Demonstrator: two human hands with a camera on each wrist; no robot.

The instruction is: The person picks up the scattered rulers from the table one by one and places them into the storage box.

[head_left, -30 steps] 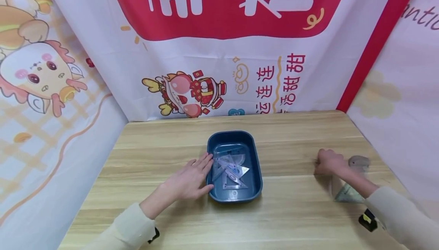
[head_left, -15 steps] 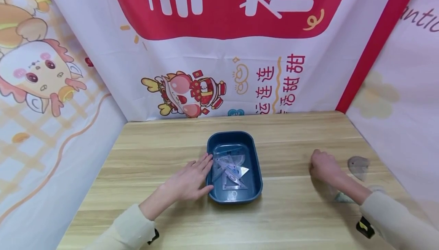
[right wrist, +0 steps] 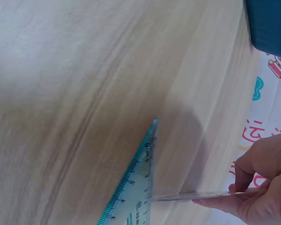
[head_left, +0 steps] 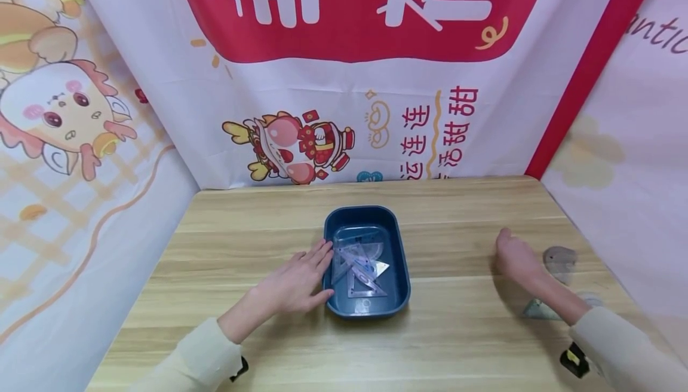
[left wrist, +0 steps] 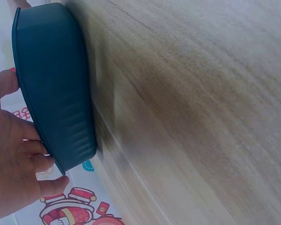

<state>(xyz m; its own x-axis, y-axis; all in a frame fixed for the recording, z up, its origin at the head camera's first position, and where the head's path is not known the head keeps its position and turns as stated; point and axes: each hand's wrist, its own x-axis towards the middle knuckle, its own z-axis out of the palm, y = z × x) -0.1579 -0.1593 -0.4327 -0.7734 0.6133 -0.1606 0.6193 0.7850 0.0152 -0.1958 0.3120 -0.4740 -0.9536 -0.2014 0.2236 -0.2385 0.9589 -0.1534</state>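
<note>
Currently the right hand (head_left: 518, 263) pinches a thin clear piece (right wrist: 178, 197), a teal-edged triangle (right wrist: 133, 187) near that grip. Well apart, the outstretched left hand (head_left: 303, 281) touches a blue tray (left wrist: 56, 84).

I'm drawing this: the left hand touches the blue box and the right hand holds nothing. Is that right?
Not quite: the right hand pinches a thin clear plastic piece, as the right wrist view shows. The left hand does touch the blue box.

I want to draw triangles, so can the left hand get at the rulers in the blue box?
Probably yes: the left hand touches the blue box, and its open top leaves the way free to the clear rulers.
</note>
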